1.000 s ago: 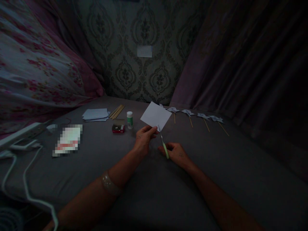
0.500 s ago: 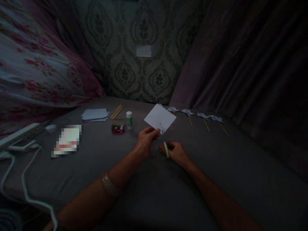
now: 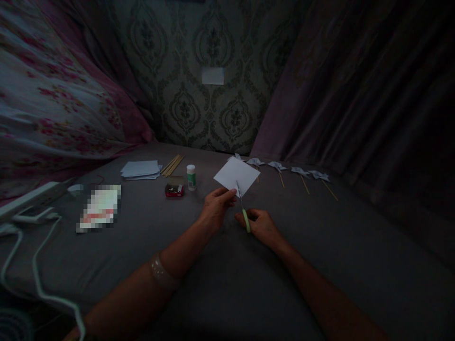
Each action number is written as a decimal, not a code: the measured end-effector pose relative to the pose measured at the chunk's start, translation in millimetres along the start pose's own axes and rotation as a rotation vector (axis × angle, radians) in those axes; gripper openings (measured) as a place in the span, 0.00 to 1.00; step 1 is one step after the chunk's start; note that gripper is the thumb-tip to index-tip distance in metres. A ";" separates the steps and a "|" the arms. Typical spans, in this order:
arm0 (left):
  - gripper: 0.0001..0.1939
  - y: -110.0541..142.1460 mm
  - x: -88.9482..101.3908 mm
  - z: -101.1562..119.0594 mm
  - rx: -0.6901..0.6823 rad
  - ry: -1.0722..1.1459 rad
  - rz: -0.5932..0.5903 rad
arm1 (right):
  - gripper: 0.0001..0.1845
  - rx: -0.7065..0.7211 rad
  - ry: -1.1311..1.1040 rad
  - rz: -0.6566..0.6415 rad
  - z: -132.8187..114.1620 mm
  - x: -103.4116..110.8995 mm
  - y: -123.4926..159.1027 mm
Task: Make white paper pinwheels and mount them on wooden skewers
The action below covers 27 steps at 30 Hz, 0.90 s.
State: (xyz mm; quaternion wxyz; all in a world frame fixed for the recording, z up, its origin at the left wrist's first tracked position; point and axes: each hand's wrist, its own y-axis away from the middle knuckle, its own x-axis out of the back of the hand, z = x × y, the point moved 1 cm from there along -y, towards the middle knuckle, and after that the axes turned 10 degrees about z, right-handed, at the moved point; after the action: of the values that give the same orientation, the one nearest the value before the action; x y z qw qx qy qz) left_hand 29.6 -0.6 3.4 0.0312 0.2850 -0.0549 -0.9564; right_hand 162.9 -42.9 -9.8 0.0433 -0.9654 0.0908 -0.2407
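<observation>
My L fingers [image 3: 231, 193] pinch the white paper [image 3: 237, 171] by its near corner, up over the grey cloth [image 3: 227, 284]; R fingers [image 3: 254, 212] hold the scissors [image 3: 246, 220] by the green handle, blades at the paper, tips twd its ctr. Prob. cutting corner-inward; next move needs paper steady, blades on the diagonal. Tube [image 3: 191, 180] label & red box [image 3: 171, 193]: too small to read; packet [image 3: 101, 206] blurred, illegible.

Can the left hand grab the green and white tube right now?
Probably not: the left hand is pinching the paper, so it would likely have to let go first. Otherwise the way looks free: the tube stands up ahead and to the left, with nothing seeming to block it.
</observation>
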 end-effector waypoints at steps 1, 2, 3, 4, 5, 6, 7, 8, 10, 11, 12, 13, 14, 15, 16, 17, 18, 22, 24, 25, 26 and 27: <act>0.11 0.1 -0.4 0.4 0.011 0.014 0.001 | 0.22 0.005 0.004 0.001 -0.1 0.0 0.0; 0.11 0.0 -0.7 0.7 0.022 0.025 0.002 | 0.21 0.008 0.008 0.001 -0.2 0.1 -0.1; 0.11 -0.2 -0.9 0.9 0.032 0.035 0.003 | 0.21 0.009 0.012 0.003 -0.3 0.3 -0.1; 0.11 -0.4 -1.1 1.0 0.044 0.044 0.002 | 0.21 0.009 0.016 0.003 -0.3 0.5 -0.1; 0.11 -0.6 -1.3 1.2 0.055 0.054 0.001 | 0.21 0.009 0.015 0.001 -0.3 0.7 -0.1; 0.11 -0.8 -1.5 1.3 0.067 0.064 0.004 | 0.21 0.009 0.011 -0.003 -0.3 0.8 -0.1; 0.10 -0.8 -1.7 1.5 0.081 0.074 0.007 | 0.21 0.010 0.007 -0.005 -0.2 0.9 -0.1; 0.10 -0.7 -1.8 1.6 0.094 0.084 0.011 | 0.21 0.011 0.003 -0.008 0.0 0.9 -0.2; 0.10 -0.2 -2.2 2.0 0.120 0.109 0.016 | 0.21 0.013 -0.004 -0.009 0.5 0.7 -0.3; 0.10 0.0 -2.3 2.1 0.133 0.123 0.018 | 0.21 0.015 -0.007 -0.005 0.8 0.5 -0.4; 0.09 0.0 -2.4 2.1 0.145 0.136 0.018 | 0.20 0.017 -0.008 -0.003 1.1 0.3 -0.5; 0.09 0.0 -2.4 2.1 0.153 0.150 0.020 | 0.20 0.018 -0.007 -0.003 1.5 0.1 -0.6; 0.09 -0.2 -2.3 1.9 0.160 0.162 0.024 | 0.20 0.018 -0.007 -0.003 1.7 -0.1 -0.7; 0.09 -0.5 -2.1 1.8 0.169 0.171 0.029 | 0.21 0.014 -0.007 -0.004 2.0 -0.3 -0.8; 0.08 -0.9 -1.9 1.6 0.178 0.177 0.036 | 0.21 0.007 -0.006 -0.005 2.3 -0.4 -0.9; 0.07 -1.3 -1.7 1.6 0.186 0.182 0.043 | 0.21 0.005 -0.003 -0.006 2.6 -0.4 -1.0; 0.07 -1.6 -1.5 1.6 0.193 0.188 0.050 | 0.22 0.005 0.002 -0.004 2.9 -0.4 -1.1; 0.04 -1.9 -1.9 3.1 0.216 0.214 0.069 | 0.22 0.033 0.028 -0.005 3.9 -0.2 -1.7; 0.04 -1.5 -2.6 4.1 0.237 0.223 0.080 | 0.22 0.040 0.030 -0.007 4.4 -0.2 -1.9; 0.04 -1.3 -2.9 4.6 0.245 0.226 0.085 | 0.22 0.043 0.030 -0.006 4.6 -0.3 -1.9; 0.04 -1.2 -3.1 4.9 0.251 0.229 0.090 | 0.22 0.044 0.027 -0.002 4.7 -0.4 -2.0; 0.04 -1.2 -3.3 5.3 0.254 0.230 0.094 | 0.22 0.043 0.022 0.003 4.8 -0.4 -1.9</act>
State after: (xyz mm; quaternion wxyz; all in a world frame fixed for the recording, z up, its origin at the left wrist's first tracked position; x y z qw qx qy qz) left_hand 29.5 1.3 9.4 0.0458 0.3915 -0.1848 -0.9003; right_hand 165.1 -40.7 -13.9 0.0636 -0.9614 0.0877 -0.2531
